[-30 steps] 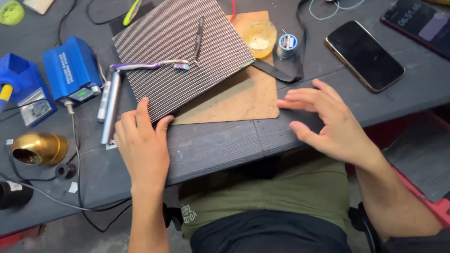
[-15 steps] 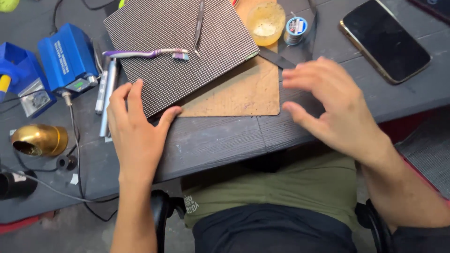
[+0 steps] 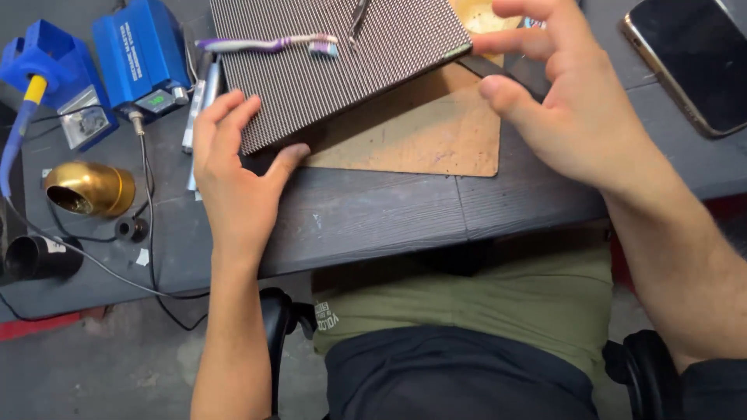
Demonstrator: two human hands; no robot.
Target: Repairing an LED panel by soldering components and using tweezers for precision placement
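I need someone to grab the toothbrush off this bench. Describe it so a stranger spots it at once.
Start at the dark dotted panel that the left hand grips by its near corner on the grey table. Lying across the panel's far part is the toothbrush, purple and white, bristles pointing right. The thin dark tool beside it is short and colourless.
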